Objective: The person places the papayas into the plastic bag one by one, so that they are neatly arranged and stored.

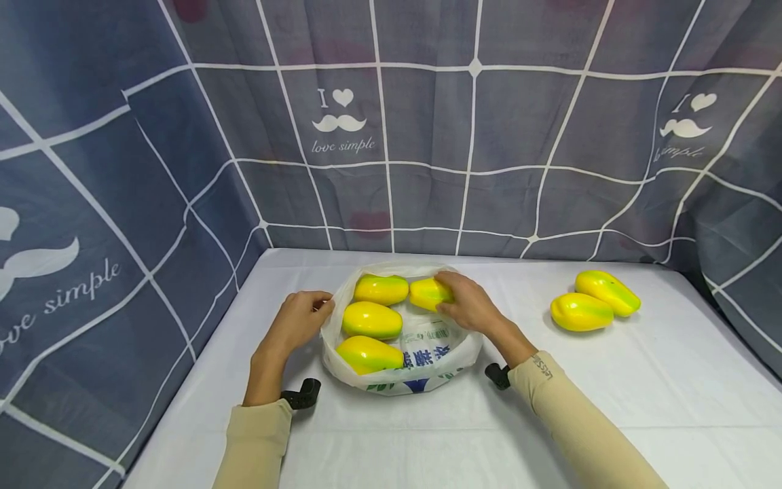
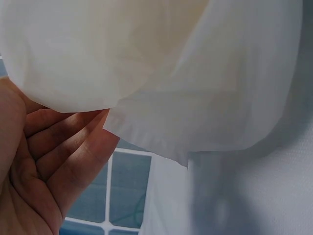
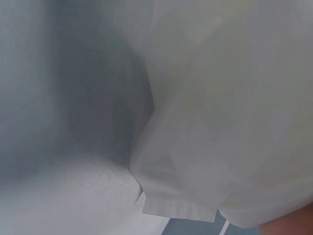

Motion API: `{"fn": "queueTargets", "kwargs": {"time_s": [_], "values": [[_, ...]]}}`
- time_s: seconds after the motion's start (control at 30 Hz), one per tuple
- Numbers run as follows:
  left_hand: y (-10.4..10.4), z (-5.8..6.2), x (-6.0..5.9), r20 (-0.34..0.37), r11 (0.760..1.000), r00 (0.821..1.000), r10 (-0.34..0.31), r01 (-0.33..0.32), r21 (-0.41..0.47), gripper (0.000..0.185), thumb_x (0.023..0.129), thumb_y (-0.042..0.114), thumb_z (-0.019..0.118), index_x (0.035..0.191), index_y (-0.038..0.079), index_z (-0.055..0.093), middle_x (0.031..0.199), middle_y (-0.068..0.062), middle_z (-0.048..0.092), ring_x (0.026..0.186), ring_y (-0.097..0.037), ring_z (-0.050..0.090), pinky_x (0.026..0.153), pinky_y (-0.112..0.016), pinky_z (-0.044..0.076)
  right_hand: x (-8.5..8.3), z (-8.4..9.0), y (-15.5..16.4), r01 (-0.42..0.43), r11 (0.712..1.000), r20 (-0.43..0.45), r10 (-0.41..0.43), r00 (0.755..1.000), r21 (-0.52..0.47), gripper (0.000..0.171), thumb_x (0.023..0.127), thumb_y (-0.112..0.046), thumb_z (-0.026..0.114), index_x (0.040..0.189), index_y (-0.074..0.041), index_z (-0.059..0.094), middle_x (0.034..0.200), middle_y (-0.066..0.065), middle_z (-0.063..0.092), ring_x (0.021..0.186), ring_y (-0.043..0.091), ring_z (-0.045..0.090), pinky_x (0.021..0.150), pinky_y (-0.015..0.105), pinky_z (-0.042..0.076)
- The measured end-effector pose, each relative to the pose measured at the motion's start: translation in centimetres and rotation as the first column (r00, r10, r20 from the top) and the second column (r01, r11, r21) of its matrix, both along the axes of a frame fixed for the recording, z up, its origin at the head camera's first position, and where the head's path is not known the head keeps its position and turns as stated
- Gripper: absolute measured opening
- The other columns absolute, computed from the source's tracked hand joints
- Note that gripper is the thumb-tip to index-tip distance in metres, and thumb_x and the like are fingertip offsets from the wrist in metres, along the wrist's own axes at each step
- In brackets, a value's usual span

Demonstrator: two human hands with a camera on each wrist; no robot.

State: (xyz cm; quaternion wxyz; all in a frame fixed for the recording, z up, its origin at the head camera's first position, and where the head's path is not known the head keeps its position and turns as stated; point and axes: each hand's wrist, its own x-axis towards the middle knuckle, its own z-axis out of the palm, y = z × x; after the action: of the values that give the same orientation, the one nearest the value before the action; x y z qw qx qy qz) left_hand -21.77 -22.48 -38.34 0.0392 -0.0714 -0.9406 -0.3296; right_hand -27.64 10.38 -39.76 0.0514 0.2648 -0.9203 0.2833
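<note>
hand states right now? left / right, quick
Left hand: grips the rim of the plastic bag, holding it open.
Right hand: fingers curled round a yellow-green mango inside the bag.

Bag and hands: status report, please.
Left hand pinches bag rim. Right hand holds one mango inside bag. Two mangoes outside.
</note>
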Motion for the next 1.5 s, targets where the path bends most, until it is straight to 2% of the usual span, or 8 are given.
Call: {"fn": "queueTargets", "kwargs": {"time_s": [0.63, 1.1, 1.5], "values": [[-0.07, -0.13, -0.16, 0.017, 1.000, 1.000, 0.009, -0.009, 0.014, 0.036, 0.100, 0.021, 0.054, 0.126, -0.001, 0.065, 0.110, -0.014, 0.069, 0.095, -0.026, 0.064, 0.084, -0.042, 0.053, -0.16, -0.23, -0.35, 0.026, 0.999, 0.035, -0.027, 0.999, 0.033, 0.054, 0.086, -0.006, 0.075, 0.134, 0.004, 0.054, 0.136, 0.020, 0.055, 0.119, 0.036, 0.054, 0.103, 0.051, 0.040], [-0.07, -0.09, -0.17, 0.020, 1.000, 1.000, 0.008, -0.008, 0.009, 0.036, 0.100, 0.021, 0.054, 0.125, -0.001, 0.066, 0.110, -0.014, 0.069, 0.092, -0.025, 0.063, 0.082, -0.041, 0.054, -0.09, -0.05, -0.40, -0.001, 1.000, 0.041, 0.000, 0.999, 0.024, 0.054, 0.086, -0.005, 0.074, 0.135, 0.006, 0.052, 0.136, 0.021, 0.054, 0.120, 0.035, 0.053, 0.104, 0.050, 0.039], [-0.02, -0.01, -0.06, 0.030, 1.000, 0.999, 0.010, -0.011, 0.012, 0.036, 0.100, 0.021, 0.053, 0.126, -0.002, 0.065, 0.110, -0.014, 0.069, 0.092, -0.024, 0.063, 0.083, -0.041, 0.054, 0.62, 0.34, 0.25, -0.017, 0.999, 0.032, 0.018, 0.999, -0.043, 0.062, 0.087, -0.009, 0.072, 0.141, 0.006, 0.046, 0.146, 0.025, 0.044, 0.136, 0.041, 0.038, 0.112, 0.052, 0.027]]}}
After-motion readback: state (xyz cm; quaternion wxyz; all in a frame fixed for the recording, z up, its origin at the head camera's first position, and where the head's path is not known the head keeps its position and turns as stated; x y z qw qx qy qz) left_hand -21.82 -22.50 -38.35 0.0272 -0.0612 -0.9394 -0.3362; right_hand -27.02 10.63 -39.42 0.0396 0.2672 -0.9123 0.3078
